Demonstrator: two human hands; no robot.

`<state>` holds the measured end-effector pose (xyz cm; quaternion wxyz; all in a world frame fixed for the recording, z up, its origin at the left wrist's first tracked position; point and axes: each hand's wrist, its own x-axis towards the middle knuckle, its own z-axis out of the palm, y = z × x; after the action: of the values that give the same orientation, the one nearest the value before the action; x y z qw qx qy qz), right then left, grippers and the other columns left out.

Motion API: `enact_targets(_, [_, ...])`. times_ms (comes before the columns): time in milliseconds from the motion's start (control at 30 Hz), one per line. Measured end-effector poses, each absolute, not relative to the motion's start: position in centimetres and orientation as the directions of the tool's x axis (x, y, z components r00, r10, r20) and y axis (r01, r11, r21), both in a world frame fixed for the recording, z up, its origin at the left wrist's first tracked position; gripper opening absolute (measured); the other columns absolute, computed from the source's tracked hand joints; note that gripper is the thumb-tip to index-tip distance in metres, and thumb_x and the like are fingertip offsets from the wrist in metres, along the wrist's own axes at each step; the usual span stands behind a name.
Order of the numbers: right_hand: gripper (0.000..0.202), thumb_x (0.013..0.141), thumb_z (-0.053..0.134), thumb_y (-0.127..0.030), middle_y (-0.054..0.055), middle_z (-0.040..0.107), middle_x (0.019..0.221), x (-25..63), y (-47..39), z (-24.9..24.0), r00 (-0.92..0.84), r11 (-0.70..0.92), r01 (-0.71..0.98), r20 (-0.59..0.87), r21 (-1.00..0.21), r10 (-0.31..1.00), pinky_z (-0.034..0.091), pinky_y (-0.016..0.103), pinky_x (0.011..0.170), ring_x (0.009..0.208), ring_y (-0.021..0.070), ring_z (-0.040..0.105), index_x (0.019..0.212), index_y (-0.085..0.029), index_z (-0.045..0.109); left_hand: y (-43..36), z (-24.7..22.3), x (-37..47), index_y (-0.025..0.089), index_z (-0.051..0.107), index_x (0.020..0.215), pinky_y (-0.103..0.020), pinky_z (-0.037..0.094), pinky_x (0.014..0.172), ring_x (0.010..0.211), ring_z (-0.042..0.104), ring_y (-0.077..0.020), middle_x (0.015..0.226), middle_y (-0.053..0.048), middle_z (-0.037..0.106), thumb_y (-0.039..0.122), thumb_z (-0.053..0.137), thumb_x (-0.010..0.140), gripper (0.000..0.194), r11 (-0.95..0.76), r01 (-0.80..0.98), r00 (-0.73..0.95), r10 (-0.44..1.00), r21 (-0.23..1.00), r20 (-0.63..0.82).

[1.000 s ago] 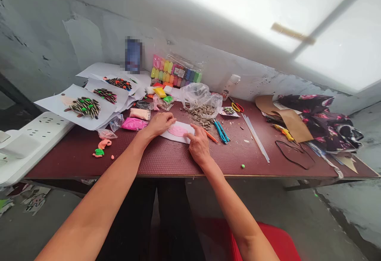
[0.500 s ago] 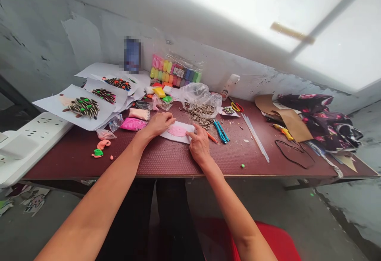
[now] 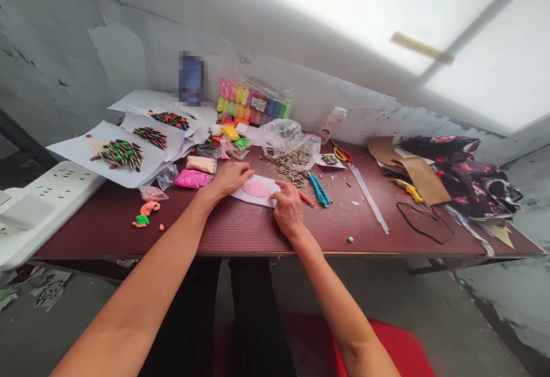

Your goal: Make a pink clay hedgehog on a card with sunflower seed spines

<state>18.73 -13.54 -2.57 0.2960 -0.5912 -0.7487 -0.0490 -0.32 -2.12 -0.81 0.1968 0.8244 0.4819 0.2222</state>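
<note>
A small white paper (image 3: 267, 200) with a flat pink clay shape (image 3: 256, 189) on it lies on the dark red table between my hands. My left hand (image 3: 232, 178) rests at the paper's left end, its fingers bent together over the edge. At the right end is my right hand (image 3: 289, 205), thumb and index finger apart beside the pink shape, the other fingers curled. Packs of pink clay (image 3: 193, 179) and peach clay (image 3: 201, 164) lie left of my left hand. Just right of my right hand are an orange pen (image 3: 306, 198) and a teal cutter (image 3: 319, 189).
Sunflower seeds (image 3: 292, 162) spill from a plastic bag behind the paper. Seed-covered hedgehog pictures (image 3: 122, 154) lie at the left, near a white power strip (image 3: 51, 211). Scissors (image 3: 342, 153), clear sticks (image 3: 368, 199) and a glue gun (image 3: 409, 190) lie to the right.
My right index finger and thumb have lifted slightly off the pink shape and opened, showing more of it. My left hand has hardly moved.
</note>
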Motion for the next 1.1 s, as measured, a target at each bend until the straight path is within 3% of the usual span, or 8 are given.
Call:
enact_targets(100, [0.033, 0.084, 0.047, 0.001, 0.011, 0.063, 0.125, 18.73, -13.55, -2.53, -0.138, 0.31, 0.906, 0.492, -0.287, 0.86, 0.045, 0.046, 0.104, 0.117, 0.0255, 0.055, 0.078, -0.02, 0.071, -2.13, -0.8, -0.31, 0.018, 0.07, 0.082, -0.03, 0.036, 0.065, 0.075, 0.062, -0.022, 0.081, -0.009, 0.073, 0.042, 0.049, 0.091, 0.034, -0.458, 0.705, 0.436, 0.882, 0.541, 0.179])
enact_targets(500, [0.038, 0.085, 0.044, 0.001, 0.012, 0.058, 0.133, 18.6, -13.43, -2.23, -0.152, 0.28, 0.914, 0.392, -0.295, 0.907, 0.04, 0.045, 0.108, 0.123, 0.0256, 0.05, 0.094, -0.021, 0.073, -2.04, -0.98, -0.43, 0.018, 0.07, 0.081, -0.03, 0.036, 0.064, 0.072, 0.061, -0.0209, 0.078, -0.008, 0.072, 0.045, 0.047, 0.089, 0.036, -0.471, 0.683, 0.45, 0.873, 0.558, 0.185])
enact_targets(700, [0.038, 0.083, 0.044, 0.002, 0.012, 0.058, 0.132, 18.59, -13.43, -2.35, -0.103, 0.247, 0.917, 0.414, -0.313, 0.905, 0.041, 0.044, 0.108, 0.123, 0.0255, 0.051, 0.096, -0.02, 0.071, -2.0, -1.05, -0.46, 0.018, 0.071, 0.082, -0.03, 0.038, 0.065, 0.073, 0.062, -0.0216, 0.08, -0.008, 0.073, 0.045, 0.047, 0.09, 0.036, -0.475, 0.694, 0.451, 0.873, 0.541, 0.187])
enact_targets(1100, [0.043, 0.081, 0.044, 0.003, 0.011, 0.054, 0.135, 18.58, -13.64, -1.91, -0.213, 0.346, 0.887, 0.396, -0.305, 0.893, 0.043, 0.044, 0.108, 0.123, 0.0241, 0.051, 0.099, -0.022, 0.074, -1.93, -1.07, -0.46, 0.017, 0.072, 0.086, -0.029, 0.039, 0.066, 0.076, 0.064, -0.0221, 0.083, -0.01, 0.074, 0.043, 0.047, 0.091, 0.037, -0.484, 0.689, 0.464, 0.866, 0.539, 0.184])
